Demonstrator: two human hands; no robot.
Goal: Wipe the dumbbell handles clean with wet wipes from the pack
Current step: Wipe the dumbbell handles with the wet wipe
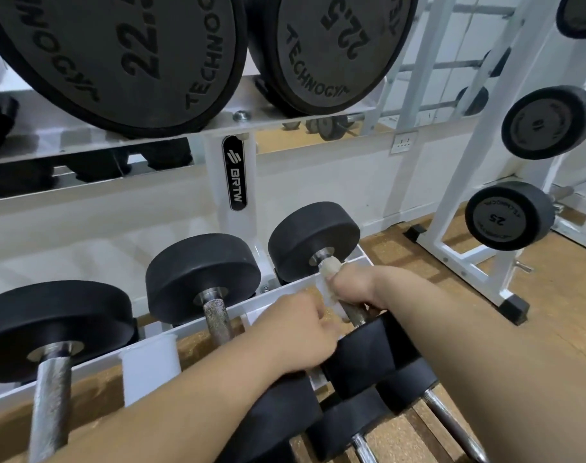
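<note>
Step in hand: wiping. My right hand [353, 287] is clenched round a wet wipe [327, 270], which is wrapped on the handle [354, 316] of the rightmost dumbbell [313, 233] on the lower shelf of the white rack [218, 228]. The wipe sits at the far end of the handle, just short of the far head. Bare knurled metal shows between my hand and the near head.

My left hand [295, 329] is just beside it, to the left, and motion-blurred. The fingers look curled, but I cannot tell whether they pinch an edge of the wipe or hold nothing.

Judgement: this handle is partly done. The next move calls for drawing the wipe along the handle toward me with a twist, keeping the grip firm so the cloth drags over the knurling rather than slipping.

Counts:
- Wipes: 1. Pack: not in view.
- Lower shelf: 3 dumbbells. The middle handle [217, 320] and left handle [49, 399] look mottled and, I judge, not yet wiped.
- Upper shelf: 2 large heads marked 22.5.
- Second rack [458, 195], to the right: 3 heads in view.
</note>
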